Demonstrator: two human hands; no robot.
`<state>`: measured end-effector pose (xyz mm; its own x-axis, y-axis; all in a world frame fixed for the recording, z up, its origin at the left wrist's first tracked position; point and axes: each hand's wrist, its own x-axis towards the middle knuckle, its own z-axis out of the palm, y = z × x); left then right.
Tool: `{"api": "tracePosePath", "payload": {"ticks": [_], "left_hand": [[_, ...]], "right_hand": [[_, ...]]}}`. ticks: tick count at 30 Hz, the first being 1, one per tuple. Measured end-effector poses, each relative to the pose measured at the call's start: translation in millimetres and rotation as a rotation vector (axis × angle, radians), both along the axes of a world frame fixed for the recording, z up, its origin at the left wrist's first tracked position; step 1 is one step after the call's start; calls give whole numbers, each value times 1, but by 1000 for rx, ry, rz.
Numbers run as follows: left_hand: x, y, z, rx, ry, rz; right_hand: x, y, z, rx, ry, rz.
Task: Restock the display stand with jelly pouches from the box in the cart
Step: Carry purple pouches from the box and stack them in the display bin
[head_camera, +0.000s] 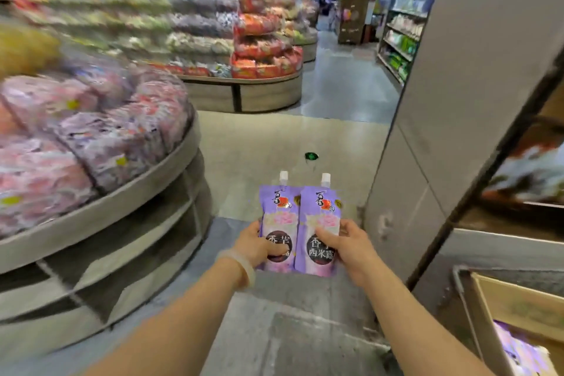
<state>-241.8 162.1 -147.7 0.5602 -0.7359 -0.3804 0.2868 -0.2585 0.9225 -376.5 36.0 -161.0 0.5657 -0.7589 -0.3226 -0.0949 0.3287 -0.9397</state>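
Note:
Two purple jelly pouches with white caps stand upright side by side in front of me. My left hand (254,246) grips the left pouch (279,210) by its lower part, thumb across the front. My right hand (351,249) grips the right pouch (322,214) the same way. The round tiered display stand (128,201) is on my left, its tier stacked with blurred pink and purple pouches (100,131). At the bottom right, a cardboard box (518,308) holds more purple pouches (518,351).
A grey pillar (451,101) rises close on my right. Further round stands with red packs (262,49) fill the aisle ahead, and shelves (403,40) line the far right. A small green mark (311,156) lies on the floor ahead.

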Motion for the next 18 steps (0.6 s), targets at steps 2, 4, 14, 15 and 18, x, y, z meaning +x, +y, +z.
{"api": "tracePosePath", "payload": {"ticks": [2, 4, 14, 15, 18], "left_hand": [[30, 60, 5, -17, 3, 89], [59, 123, 9, -28, 15, 192], [163, 388, 15, -49, -31, 653], [173, 408, 14, -52, -22, 694], [199, 462, 13, -69, -4, 815]], "right_hand": [[44, 47, 6, -19, -3, 103], [86, 98, 13, -46, -2, 213], [263, 335, 26, -113, -12, 638], [279, 355, 27, -111, -18, 672], [327, 406, 27, -124, -2, 761]]}}
